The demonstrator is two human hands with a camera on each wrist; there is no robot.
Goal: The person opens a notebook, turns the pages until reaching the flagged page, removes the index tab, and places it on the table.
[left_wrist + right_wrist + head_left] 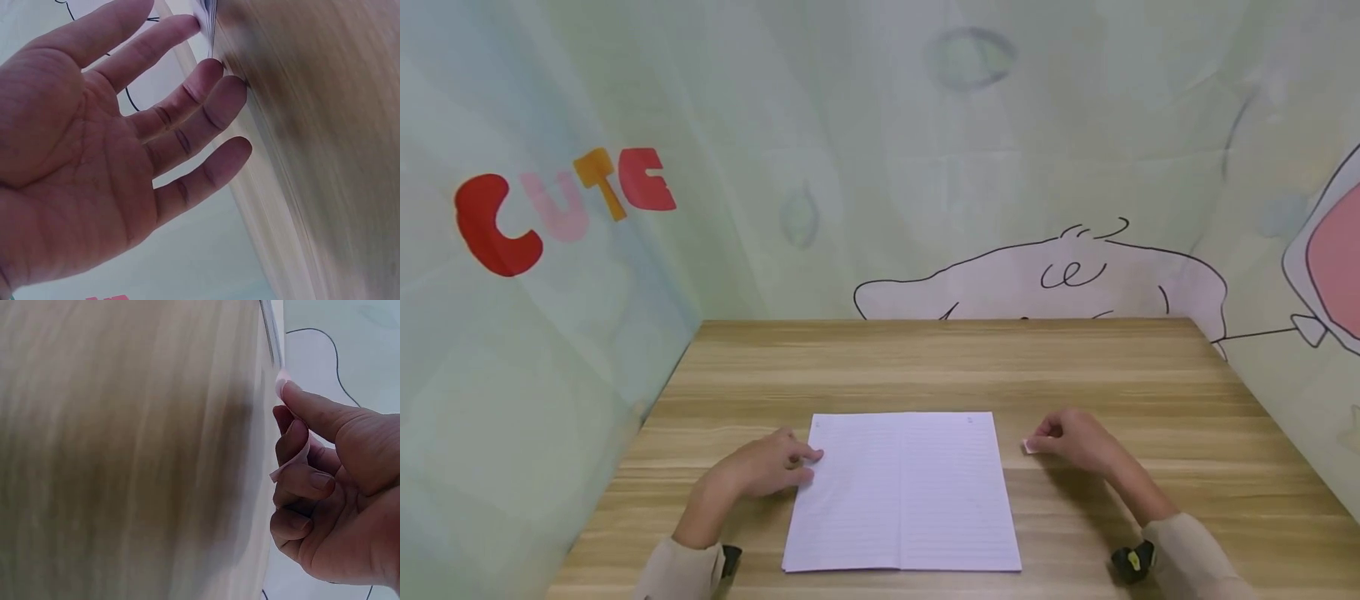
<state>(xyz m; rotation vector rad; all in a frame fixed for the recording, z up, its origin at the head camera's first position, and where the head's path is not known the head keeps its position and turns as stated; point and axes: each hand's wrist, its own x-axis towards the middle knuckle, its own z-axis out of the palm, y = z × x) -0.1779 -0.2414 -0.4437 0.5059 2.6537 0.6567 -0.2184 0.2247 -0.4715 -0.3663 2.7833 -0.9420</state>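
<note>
I see a small pale pink slip (1030, 447) pinched in my right hand (1075, 442), just off the right edge of the open notebook (902, 492), low over the tabletop (925, 367). The head view only shows a tiny corner of the slip poking out left of the fingers. The right wrist view shows more: the slip (292, 459) is thin and curved, clamped between thumb and curled fingers, with the hand (331, 500) close to the wood and the notebook's edge (270, 331) further up the frame. The notebook lies flat, lined pages up, at the near edge of the tabletop, centred.

My left hand (767, 467) rests at the notebook's left edge, fingertips touching the page margin. The left wrist view shows what the head view doesn't: the palm (94, 156) is open, fingers straight and spread, holding nothing, tips against the tabletop and by the stacked page edges (209, 19).

The slip is across the notebook from the left hand, well apart from it. Printed fabric walls surround the table; red "CUTE" lettering (561, 208) is on the left wall.
</note>
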